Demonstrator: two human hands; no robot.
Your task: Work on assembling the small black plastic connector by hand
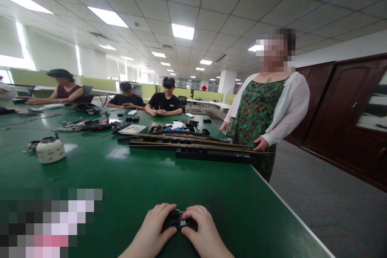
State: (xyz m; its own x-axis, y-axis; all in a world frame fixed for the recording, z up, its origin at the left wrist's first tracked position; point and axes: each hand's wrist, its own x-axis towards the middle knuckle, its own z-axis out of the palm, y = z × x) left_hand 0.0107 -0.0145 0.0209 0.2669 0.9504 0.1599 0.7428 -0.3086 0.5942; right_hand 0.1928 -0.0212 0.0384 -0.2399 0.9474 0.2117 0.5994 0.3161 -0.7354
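Covering the lower left corner of the green table (127,177), a blurred patch hides whatever lies there. Both forearms are cut off by the bottom edge; left hand (151,229) and right hand (201,231) rest on the tabletop at its near edge, fingers curled inward. Between them they pinch a small black part (179,219), mostly hidden by fingertips, its shape unclear.

White jar (50,150) on green table (127,177); long black rails (193,145) mid-table; standing person (266,109) beside, possibly touching rails.
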